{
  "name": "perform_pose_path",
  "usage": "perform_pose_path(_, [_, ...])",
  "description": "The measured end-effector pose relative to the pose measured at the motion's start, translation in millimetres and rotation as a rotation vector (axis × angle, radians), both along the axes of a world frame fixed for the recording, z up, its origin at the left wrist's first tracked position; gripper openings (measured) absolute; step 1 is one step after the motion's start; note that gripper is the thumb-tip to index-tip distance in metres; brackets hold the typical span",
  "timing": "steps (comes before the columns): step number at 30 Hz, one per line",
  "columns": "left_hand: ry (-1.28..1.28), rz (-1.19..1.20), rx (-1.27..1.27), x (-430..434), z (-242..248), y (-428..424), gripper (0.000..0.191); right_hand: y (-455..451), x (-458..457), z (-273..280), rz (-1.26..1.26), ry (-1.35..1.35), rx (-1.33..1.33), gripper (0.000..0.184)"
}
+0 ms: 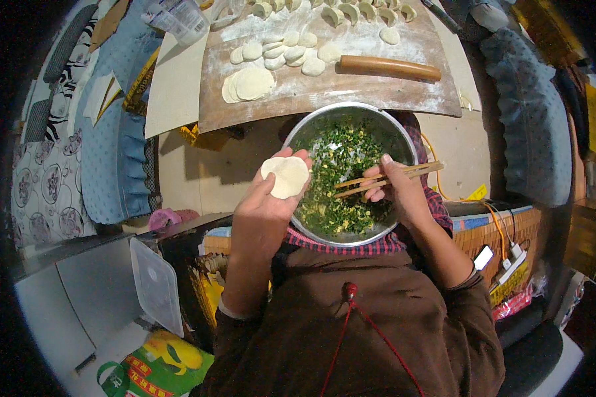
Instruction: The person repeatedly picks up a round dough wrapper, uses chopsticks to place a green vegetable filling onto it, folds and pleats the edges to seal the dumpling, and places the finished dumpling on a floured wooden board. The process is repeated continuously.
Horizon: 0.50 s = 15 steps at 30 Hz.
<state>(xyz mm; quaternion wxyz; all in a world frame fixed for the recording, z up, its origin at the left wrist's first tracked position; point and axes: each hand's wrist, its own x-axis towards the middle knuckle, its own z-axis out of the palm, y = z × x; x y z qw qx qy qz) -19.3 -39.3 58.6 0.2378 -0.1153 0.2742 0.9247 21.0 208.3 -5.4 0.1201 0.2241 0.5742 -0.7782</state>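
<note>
A round, flat dough wrapper (pixel 289 177) lies across the palm and fingers of my left hand (pixel 263 198), its thumb resting on the edge. My right hand (pixel 402 191) grips a pair of wooden chopsticks (pixel 417 171), their tips down at the chopped filling. That filling (pixel 345 213), dark green leaves with pale yellow bits, covers much of a steel bowl (pixel 350 105). The bowl rests on my lap over a checked cloth (pixel 362 248). The wrapper carries no filling that I can see.
Beyond the bowl is a floured wooden board (pixel 328 94). On it are a rolling pin (pixel 390 68), stacked wrappers (pixel 251 83), several small dough discs (pixel 294 52) and shaped dumplings (pixel 350 14). A plastic container (pixel 179 22) stands at the left. An orange cable (pixel 433 154) runs at right.
</note>
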Motion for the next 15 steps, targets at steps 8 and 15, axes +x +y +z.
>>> perform_pose_path(8, [0.116, -0.062, -0.32, 7, -2, -10, 0.042, 17, -3, 12, -0.12, 0.073, -0.038, 0.053])
perform_pose_path(15, [0.473, -0.246, -0.742, 24, -31, 6, 0.041, 25, 3, 48, -0.189, 0.155, 0.102, 0.053])
